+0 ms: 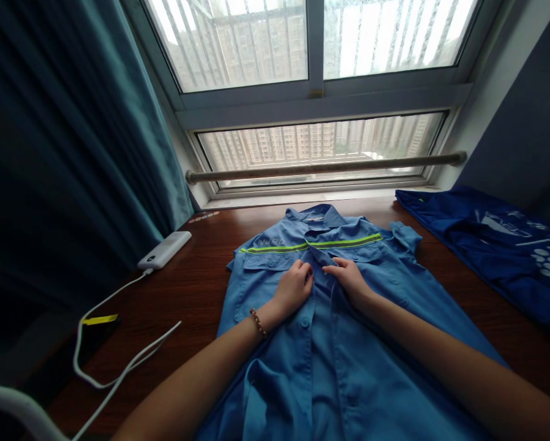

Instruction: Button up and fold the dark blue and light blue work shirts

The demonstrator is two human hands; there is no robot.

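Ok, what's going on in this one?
A person has a light blue shirt lying front-up on a dark wooden table by the window. The left hand and the right hand meet at the button placket, just below the yellow-green stripe. Whether they pinch or only press the fabric is unclear. A white power bank lies to the left and a dark blue garment to the right.

A dark wooden table (pixel 196 288) stands under a window (pixel 312 73), and a rail (pixel 325 166) crosses the lower pane. A white power bank (pixel 165 249) lies at the table's far left. From it a white cable (pixel 76 349) loops toward the near edge, passing a yellow tag (pixel 99 319). A teal curtain (pixel 73 135) hangs at left. A dark blue printed garment (pixel 500 245) lies at right.
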